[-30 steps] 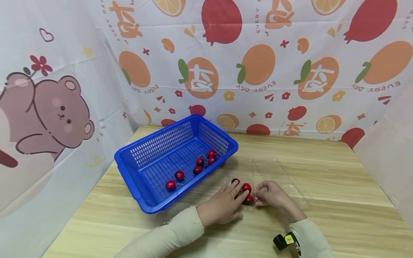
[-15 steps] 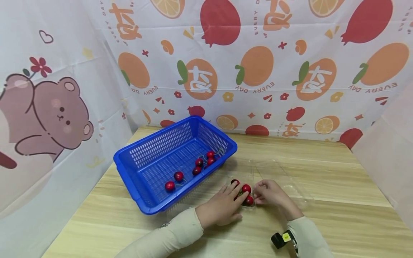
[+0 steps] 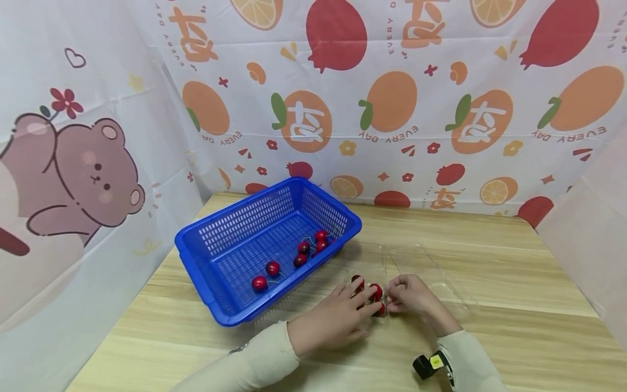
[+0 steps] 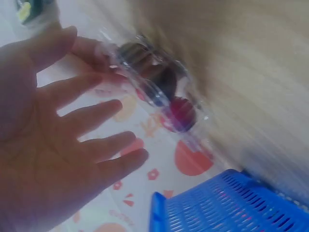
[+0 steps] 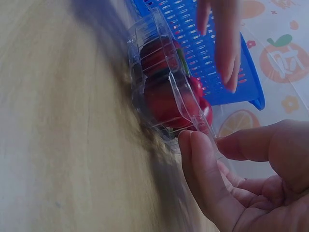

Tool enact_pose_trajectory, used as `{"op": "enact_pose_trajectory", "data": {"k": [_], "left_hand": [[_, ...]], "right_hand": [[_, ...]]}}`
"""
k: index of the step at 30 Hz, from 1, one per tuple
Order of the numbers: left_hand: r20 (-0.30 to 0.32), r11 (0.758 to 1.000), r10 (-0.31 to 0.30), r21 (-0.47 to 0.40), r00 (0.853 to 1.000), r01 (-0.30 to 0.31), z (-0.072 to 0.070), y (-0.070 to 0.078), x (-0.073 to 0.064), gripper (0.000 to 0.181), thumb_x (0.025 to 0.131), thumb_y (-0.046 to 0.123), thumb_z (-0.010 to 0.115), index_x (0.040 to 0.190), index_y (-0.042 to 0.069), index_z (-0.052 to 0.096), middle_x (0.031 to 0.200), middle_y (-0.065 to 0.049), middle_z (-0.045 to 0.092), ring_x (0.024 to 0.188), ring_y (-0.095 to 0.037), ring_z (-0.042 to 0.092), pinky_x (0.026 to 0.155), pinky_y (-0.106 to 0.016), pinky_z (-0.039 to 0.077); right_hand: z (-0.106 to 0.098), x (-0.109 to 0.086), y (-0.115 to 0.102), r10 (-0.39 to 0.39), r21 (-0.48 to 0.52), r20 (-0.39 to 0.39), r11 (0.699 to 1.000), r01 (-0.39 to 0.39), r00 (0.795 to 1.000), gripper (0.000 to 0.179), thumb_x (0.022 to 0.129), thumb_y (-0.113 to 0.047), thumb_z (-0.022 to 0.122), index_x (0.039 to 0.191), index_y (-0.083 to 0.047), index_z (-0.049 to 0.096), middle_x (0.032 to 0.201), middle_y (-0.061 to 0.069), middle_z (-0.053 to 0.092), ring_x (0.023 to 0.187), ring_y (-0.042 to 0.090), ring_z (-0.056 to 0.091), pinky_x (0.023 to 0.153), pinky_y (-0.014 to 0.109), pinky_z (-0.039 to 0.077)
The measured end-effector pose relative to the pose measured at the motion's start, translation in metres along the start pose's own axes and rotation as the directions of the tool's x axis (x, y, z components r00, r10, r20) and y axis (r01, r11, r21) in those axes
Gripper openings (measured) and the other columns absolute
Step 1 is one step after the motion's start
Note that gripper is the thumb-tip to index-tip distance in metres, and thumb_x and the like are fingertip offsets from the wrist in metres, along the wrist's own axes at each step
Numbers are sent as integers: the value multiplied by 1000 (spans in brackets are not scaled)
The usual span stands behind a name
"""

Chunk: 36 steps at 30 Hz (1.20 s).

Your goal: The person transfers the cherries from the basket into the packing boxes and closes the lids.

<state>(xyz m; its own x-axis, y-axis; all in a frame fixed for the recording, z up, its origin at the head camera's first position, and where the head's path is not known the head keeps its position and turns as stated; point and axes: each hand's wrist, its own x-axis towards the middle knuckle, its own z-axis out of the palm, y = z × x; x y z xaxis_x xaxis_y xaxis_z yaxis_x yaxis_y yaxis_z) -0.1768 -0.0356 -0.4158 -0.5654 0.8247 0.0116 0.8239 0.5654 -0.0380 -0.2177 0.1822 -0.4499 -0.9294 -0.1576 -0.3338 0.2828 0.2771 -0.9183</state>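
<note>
Several dark red cherries (image 3: 375, 292) lie in a clear plastic clamshell box (image 5: 146, 30) on the table. My left hand (image 3: 329, 321) hovers over them with its fingers spread; in the left wrist view the fingers are fairly straight and the palm holds nothing. On the box's other side, my right hand (image 3: 413, 298) pinches the rim between thumb and forefinger, plainest in the right wrist view. The open clear lid (image 3: 423, 264) lies flat to the right, partly behind that hand. My left fingers cover part of the cherries in the head view.
A blue perforated basket (image 3: 196, 288) stands to the left of the box, with several cherries (image 3: 272, 268) in it. Printed cloth (image 3: 343, 152) hangs along the table's back and left sides. A black device (image 3: 425, 367) is strapped to my right wrist.
My left hand has lifted off the cherries and drawn back slightly. The cherries in the box have shifted a little. My right hand has stayed at the rim.
</note>
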Motion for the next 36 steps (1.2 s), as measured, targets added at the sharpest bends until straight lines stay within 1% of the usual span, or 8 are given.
{"op": "enact_pose_trajectory", "data": {"k": [6,10,15,20,23,26,31,36], "left_hand": [[-89,986,144,99,986,-135,-11,9,-14,43,91,40,62,132,25,57,131,5,57,121,-18,52,95,-33,48],[-57,978,183,115,981,-175,-21,14,-25,31,90,33,65,120,31,64,113,14,64,105,-7,58,85,-24,48],[-29,969,229,100,973,-225,-32,14,-39,20,87,36,67,107,31,68,94,17,65,85,-3,59,73,-20,45],[-175,955,286,127,942,-267,-43,11,-51,2,87,26,67,88,28,67,76,16,60,68,-1,54,58,-15,37],[-265,954,299,102,917,-282,-52,7,-57,10,88,21,65,79,25,63,68,15,54,60,0,46,52,-13,28],[-303,954,298,66,905,-292,-63,1,-61,14,88,18,64,76,23,60,65,14,50,57,0,41,50,-13,27],[-323,962,266,23,908,-273,-84,-13,-65,6,88,18,65,82,21,64,69,13,54,60,2,44,53,-11,37],[-299,976,179,-67,937,-208,-105,-34,-61,4,88,17,65,85,19,68,72,12,57,61,2,46,55,-9,40]], "right_hand": [[0,-1,-1,-3,11,6,1000,3,1000,14,96,1,48,101,13,51,75,12,60,61,14,62,59,27,56],[0,-1,-2,-3,12,12,1000,3,1000,14,96,0,48,101,13,51,75,12,60,61,15,62,60,28,57],[-1,-2,-3,-10,4,17,1000,10,1000,16,96,0,48,103,14,51,76,12,61,61,15,62,60,28,57],[-1,-5,-3,-4,-1,11,1000,4,1000,17,97,0,48,103,15,51,76,14,61,61,16,62,60,29,57],[-1,-5,-1,3,8,19,1000,-3,1000,16,97,0,48,103,15,51,76,13,61,61,16,62,60,29,57],[-1,-5,0,4,14,20,1000,-4,1000,16,97,-1,49,103,14,50,75,12,60,61,16,62,60,29,57],[0,-4,3,2,18,16,1000,-2,1000,17,97,-1,50,103,14,50,74,12,60,60,16,62,60,29,57],[0,-3,2,1,19,10,1000,-1,1000,17,97,-1,49,103,14,50,75,12,61,60,16,62,60,29,57]]}}
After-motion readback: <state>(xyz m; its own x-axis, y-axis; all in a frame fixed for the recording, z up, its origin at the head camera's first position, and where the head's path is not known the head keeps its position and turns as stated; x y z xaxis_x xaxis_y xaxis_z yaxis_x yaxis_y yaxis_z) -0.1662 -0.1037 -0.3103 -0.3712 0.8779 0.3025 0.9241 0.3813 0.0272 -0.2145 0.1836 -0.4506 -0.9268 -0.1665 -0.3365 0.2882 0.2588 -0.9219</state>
